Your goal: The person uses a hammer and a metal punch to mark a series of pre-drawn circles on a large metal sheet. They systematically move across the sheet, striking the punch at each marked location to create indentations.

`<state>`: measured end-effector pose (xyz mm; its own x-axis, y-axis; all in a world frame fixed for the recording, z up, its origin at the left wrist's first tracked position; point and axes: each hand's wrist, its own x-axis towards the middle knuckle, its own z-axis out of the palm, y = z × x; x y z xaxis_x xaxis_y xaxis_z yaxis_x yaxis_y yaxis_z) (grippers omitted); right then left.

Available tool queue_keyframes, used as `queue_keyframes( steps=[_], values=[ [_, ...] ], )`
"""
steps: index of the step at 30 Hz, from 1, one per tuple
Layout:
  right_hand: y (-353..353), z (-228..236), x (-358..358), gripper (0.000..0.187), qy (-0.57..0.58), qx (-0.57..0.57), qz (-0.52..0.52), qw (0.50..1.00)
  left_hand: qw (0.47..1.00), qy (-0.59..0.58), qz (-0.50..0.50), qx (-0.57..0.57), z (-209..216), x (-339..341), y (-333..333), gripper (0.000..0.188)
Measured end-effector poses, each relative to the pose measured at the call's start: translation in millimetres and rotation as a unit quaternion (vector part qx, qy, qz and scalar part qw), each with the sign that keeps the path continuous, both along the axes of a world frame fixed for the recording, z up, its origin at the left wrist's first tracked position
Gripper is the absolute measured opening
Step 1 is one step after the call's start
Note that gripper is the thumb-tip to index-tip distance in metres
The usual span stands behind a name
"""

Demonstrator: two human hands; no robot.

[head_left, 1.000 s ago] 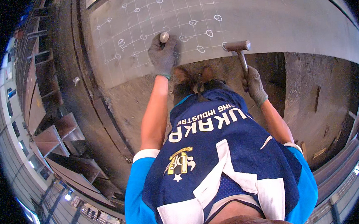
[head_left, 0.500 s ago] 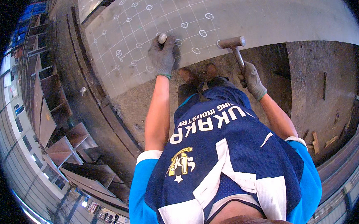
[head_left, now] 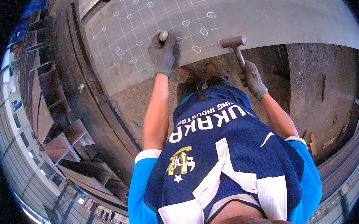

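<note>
A grey metal sheet [head_left: 264, 22] stretches across the far side, chalked with a grid of white lines and small circles at many crossings. My gloved left hand [head_left: 162, 54] is closed around a steel punch [head_left: 163, 35] over the chalked part. Only the punch's round, worn top shows; its lower end is hidden by the hand. To the right, my gloved right hand [head_left: 252, 80] grips the handle of a hammer [head_left: 232, 42]. Its brown cylindrical head hangs near the sheet's near edge, beside a chalked circle and apart from the punch.
My shoes [head_left: 210, 70] stand on the dirty floor just below the sheet's near edge. Long dark steel beams [head_left: 92, 72] run along the left, with welded steel sections [head_left: 61, 148] beyond them. A dark brown plate [head_left: 324, 80] and wood scraps [head_left: 314, 143] lie at right.
The view has shifted very slightly. Both hands keep their grips and nearly the same places, punch and hammer still apart.
</note>
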<state>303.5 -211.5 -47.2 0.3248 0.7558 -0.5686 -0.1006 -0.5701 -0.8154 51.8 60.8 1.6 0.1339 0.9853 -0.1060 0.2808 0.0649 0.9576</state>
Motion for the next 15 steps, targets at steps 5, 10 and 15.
queue_keyframes(
  steps=[5, 10, 15],
  values=[
    [1.2, 3.8, 1.6, 0.038, -0.028, -0.021, -0.011, 0.999, 1.0, 0.009, -0.001, -0.001, 6.8, 3.8, -1.1, 0.024],
    [11.5, 24.1, 3.4, 0.034, -0.021, -0.039, -0.002, 0.999, 1.0, -0.01, 0.019, 0.0, 17.6, 7.7, -7.4, 0.026],
    [9.9, 7.7, 10.3, 0.033, -0.07, -0.001, 0.042, 0.997, 0.999, -0.031, 0.006, -0.018, 19.3, 8.9, -8.2, 0.023]
  ],
)
